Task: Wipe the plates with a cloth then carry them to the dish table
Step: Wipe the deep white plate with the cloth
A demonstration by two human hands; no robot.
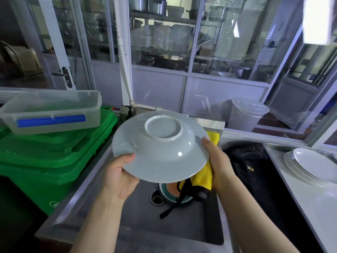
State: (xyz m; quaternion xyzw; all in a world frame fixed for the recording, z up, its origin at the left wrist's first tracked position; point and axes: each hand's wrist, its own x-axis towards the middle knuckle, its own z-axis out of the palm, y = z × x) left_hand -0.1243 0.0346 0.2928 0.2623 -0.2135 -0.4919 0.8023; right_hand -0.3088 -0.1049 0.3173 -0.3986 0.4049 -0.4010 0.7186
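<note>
Landmark: the grey stainless steel sink basin [182, 225]; every place below is given from it.
Green plastic bins [45, 161]: stacked to the left of the sink, with a clear plastic box with a blue clip [51, 112] on top.
Table [313, 201]: a white surface to the right of the sink; a stack of white oval plates [313, 167] lies there on a metal tray. I judge this may be the dish table, but I cannot be sure.
Plate in hand: a pale grey-blue round ceramic plate [160, 148], held above the sink, tilted, its underside and foot ring facing the camera.
Left hand [120, 176]: the grip is on the plate's lower left rim, thumb on the underside; the other fingers are hidden behind the plate.
Right hand [217, 165]: the grip holds a yellow soft cloth [204, 178] against the right rim; the cloth passes behind the plate.
In the sink: a teal-rimmed dish [171, 194] beside the drain, partly hidden.
Step in hand: wiping, as I judge it.
How to do it well: keep the left grip firm, turn the plate little by little, press the cloth along the rim and both faces, and stay over the sink in case the plate slips.
</note>
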